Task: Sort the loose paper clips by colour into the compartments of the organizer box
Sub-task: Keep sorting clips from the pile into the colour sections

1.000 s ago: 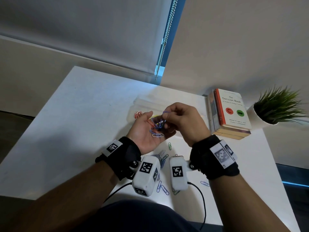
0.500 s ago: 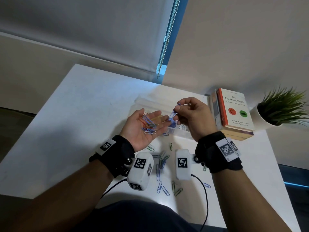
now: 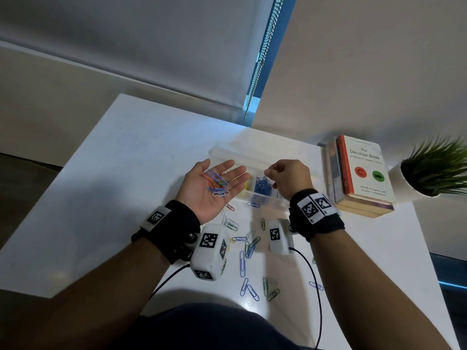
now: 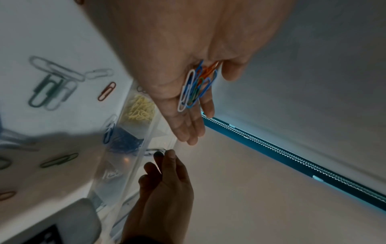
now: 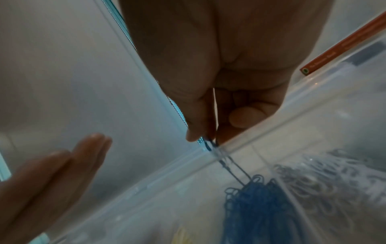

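a blue paper clip [image 5: 210,145] is pinched between thumb and fingers [image 5: 194,115] of the right hand [image 3: 288,181], above the blue pile [image 3: 262,189] in the clear box [image 3: 222,151]. the left hand [image 3: 209,189] lies palm up, fingers straight, cradling mixed clips [image 3: 216,183]. more clips [image 3: 249,248] are scattered on the white worktop [image 3: 113,185].

in our right wrist view, our right hand [image 5: 219,99] hung over the clear organizer box [image 5: 271,118], thumb and forefinger pinching a blue paper clip [image 5: 211,145] above the compartment heaped with blue clips [image 5: 256,208]. a little yellow [image 5: 183,236] showed in the next compartment. our left hand [image 5: 48,173] lay flat at lower left, fingers straight. an orange book spine [image 5: 342,47] crossed the upper right.
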Demonstrator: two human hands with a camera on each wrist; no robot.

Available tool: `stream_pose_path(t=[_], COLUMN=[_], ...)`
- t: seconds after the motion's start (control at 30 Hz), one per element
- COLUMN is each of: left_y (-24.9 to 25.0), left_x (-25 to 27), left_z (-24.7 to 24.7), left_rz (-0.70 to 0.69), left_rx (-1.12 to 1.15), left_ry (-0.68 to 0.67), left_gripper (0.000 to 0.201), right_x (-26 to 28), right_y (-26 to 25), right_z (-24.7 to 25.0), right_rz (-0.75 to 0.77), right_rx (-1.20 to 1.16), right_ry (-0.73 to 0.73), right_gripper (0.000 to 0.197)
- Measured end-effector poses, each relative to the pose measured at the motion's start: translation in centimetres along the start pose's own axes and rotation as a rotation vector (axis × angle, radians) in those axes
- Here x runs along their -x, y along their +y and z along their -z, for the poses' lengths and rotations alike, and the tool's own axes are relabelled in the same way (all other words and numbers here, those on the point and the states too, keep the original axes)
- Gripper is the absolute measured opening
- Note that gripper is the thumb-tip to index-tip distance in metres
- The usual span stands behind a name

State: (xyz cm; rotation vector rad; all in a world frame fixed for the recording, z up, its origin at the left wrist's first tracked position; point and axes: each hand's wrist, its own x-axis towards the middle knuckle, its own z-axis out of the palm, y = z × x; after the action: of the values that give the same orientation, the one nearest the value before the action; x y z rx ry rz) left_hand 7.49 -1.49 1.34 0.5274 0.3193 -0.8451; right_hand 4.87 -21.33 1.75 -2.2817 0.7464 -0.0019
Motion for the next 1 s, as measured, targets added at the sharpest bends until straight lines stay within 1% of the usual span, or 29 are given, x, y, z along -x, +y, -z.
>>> stream_pose_path(t=[0.13, 0.2, 0.27, 0.3, 0.37, 0.4, 0.47, 0.53, 0.63, 0.8, 0.93, 1.0], left_y=[-0.3, -0.4, -0.6, -0.7, -0.9, -1.0, -1.3, -1.5, -1.6, -1.9, -2.1, -2.1], left_x=[-0.2, -0.2, -0.1, -0.1, 0.1, 0.1, 0.2, 0.2, 0.0, 0.3, 0.3, 0.1], left_z=[-0.5, -0.9, -1.4, -1.7, -2.2, -2.4, -2.7, -2.7, -2.4, -2.3, -2.4, -2.2], left_rz=[0.011, 0.01, 0.012, 0.011, 0.006, 0.01, 0.027, 0.04, 0.037, 0.043, 0.033, 0.017], left_rx=[-0.017, -0.023, -0.028, -0.026, -0.025, -0.036, -0.075, -0.098, -0.119, -0.156, -0.113, -0.092], left_ry=[0.015, 0.019, 0.029, 0.04, 0.055, 0.052, 0.053, 0.062, 0.082, 0.101, 0.057, 0.037], left_gripper=[0.046, 0.047, 0.048, 0.049, 0.051, 0.052, 0.054, 0.055, 0.06, 0.062, 0.057, 0.052], right_x=[0.5, 1.5, 3.1, 4.1, 6.1, 6.8, 7.5, 7.8, 8.2, 8.5, 8.1, 7.6], right_y=[0.1, -0.6, -1.9, -2.7, -4.3, -4.9, -5.6, -6.0, -6.5, -6.7, -6.4, -6.0], right_z=[1.2, 1.9, 2.2, 2.2, 1.9, 1.6, 0.9, 0.5, 0.1, -0.5, 0.1, 0.3], right_rz=[0.027, 0.102, 0.213, 0.266, 0.355, 0.392, 0.456, 0.49, 0.5, 0.427, 0.409, 0.388], right_rx=[-0.011, -0.052, -0.1, -0.117, -0.106, -0.064, 0.093, 0.249, 0.355, 0.404, 0.28, 0.16], right_ry=[0.024, 0.052, 0.059, 0.028, -0.108, -0.178, -0.254, -0.267, -0.256, -0.266, -0.263, -0.264], right_gripper=[0.012, 0.011, 0.008, 0.007, 0.008, 0.01, 0.016, 0.017, 0.015, 0.016, 0.011, 0.018])
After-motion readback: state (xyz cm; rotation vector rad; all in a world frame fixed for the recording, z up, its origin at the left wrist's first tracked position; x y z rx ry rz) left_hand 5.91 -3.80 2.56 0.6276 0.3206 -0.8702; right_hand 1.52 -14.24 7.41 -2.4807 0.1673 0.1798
